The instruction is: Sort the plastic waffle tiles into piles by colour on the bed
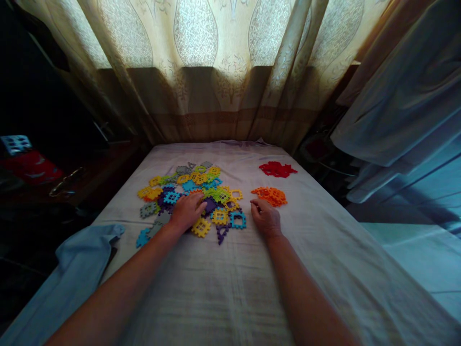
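My left hand (188, 210) rests on a mixed pile of flat, notched plastic building tiles, its thumb apart from its fingers. An orange tile (196, 191) shows at its fingertips; whether they grip it is hard to see. Around it lie yellow tiles (200, 228), purple tiles (210, 206), lime-green tiles (216, 193), blue tiles (238, 220) and grey tiles (148, 209). To the right, my right hand (265, 217) lies on the sheet with fingers curled in, and nothing shows in them. Just beyond it sits a heap of orange tiles (273, 196).
A heap of red tiles (278, 169) lies farther back on the right of the sheet-covered surface (223, 283). Blue cloth (81, 259) hangs over the left edge. A patterned curtain (230, 91) closes the far side, and pale fabric (399, 96) hangs at right.
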Action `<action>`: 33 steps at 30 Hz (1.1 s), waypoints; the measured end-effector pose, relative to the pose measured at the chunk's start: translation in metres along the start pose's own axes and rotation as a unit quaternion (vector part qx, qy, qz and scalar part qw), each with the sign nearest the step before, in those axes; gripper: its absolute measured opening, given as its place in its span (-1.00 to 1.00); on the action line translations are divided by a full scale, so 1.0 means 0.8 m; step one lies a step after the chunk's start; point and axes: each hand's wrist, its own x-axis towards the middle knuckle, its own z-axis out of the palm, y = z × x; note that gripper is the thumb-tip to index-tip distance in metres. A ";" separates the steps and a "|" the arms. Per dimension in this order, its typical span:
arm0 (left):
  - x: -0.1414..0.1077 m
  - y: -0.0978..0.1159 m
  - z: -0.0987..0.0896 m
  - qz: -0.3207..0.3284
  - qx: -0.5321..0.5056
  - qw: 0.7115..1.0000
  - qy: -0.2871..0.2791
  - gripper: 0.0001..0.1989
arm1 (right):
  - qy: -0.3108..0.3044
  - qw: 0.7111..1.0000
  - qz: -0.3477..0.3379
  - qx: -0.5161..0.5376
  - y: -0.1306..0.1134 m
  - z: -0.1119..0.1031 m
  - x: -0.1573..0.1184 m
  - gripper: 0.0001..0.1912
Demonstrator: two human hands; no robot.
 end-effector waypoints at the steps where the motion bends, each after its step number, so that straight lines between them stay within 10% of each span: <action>1: 0.002 -0.008 -0.006 -0.008 0.000 1.000 0.004 -0.65 | -0.001 1.000 0.000 -0.001 0.000 0.000 0.000 -0.72; 17: 0.063 -0.053 -0.024 -0.145 0.055 0.984 -0.085 -0.69 | -0.025 0.999 0.002 -0.024 -0.003 -0.002 -0.001 -0.73; 28: 0.034 -0.029 -0.040 -0.187 -0.021 0.980 0.060 -0.75 | -0.004 1.000 0.004 0.008 -0.006 -0.006 0.001 -0.72; 33: 0.004 0.012 -0.023 -0.088 -0.129 0.980 0.125 -0.77 | -0.014 0.996 0.016 0.087 -0.033 -0.006 -0.001 -0.71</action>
